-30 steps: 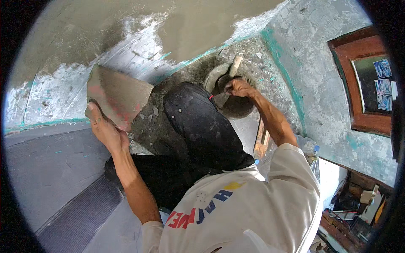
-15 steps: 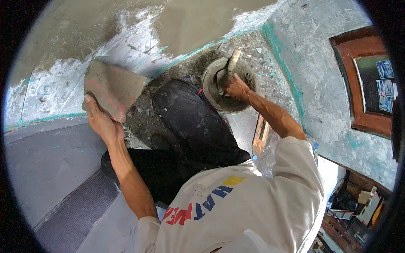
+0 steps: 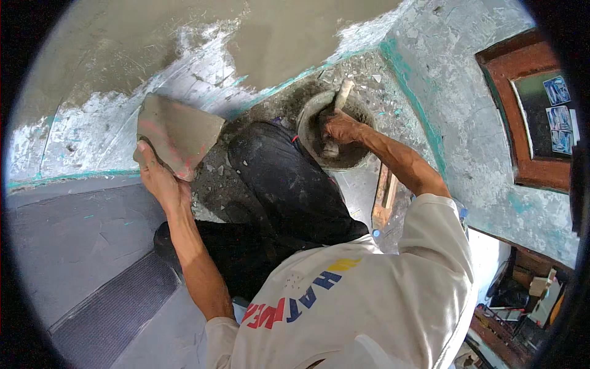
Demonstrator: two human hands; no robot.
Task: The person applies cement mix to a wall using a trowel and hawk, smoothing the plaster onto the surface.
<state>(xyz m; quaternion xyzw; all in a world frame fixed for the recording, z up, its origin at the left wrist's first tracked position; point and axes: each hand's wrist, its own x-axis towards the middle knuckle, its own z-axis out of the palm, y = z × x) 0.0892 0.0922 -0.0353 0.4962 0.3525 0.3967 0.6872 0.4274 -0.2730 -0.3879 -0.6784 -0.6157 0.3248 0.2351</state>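
Note:
On the left, my left hand [image 3: 163,178] is closed on the near edge of a flat mortar board [image 3: 181,132]. Grey-brown with pinkish marks, the board is tilted beside the wall foot. At centre right stands a round bucket [image 3: 364,103] crusted with grey mortar. My right hand [image 3: 343,128] reaches into it with the fingers closed around a wooden-handled tool [image 3: 344,92]. One pale end of the tool rises past the bucket's far rim, while a pale part also shows below my hand. The tool's working part is hidden, so its exact kind cannot be told.
Wet grey plaster [image 3: 283,43] covers the far wall above a bare whitish strip. Rubble [image 3: 221,184] litters the floor around my bent knee [image 3: 276,160]. A wooden piece [image 3: 384,197] lies near the bucket. At right is a brown-framed window [image 3: 522,117]; clutter fills the lower right.
The mortar board and my left hand have shifted slightly right and down in the picture. Inside the bucket my right hand has turned over the tool, and a pale part now shows below it.

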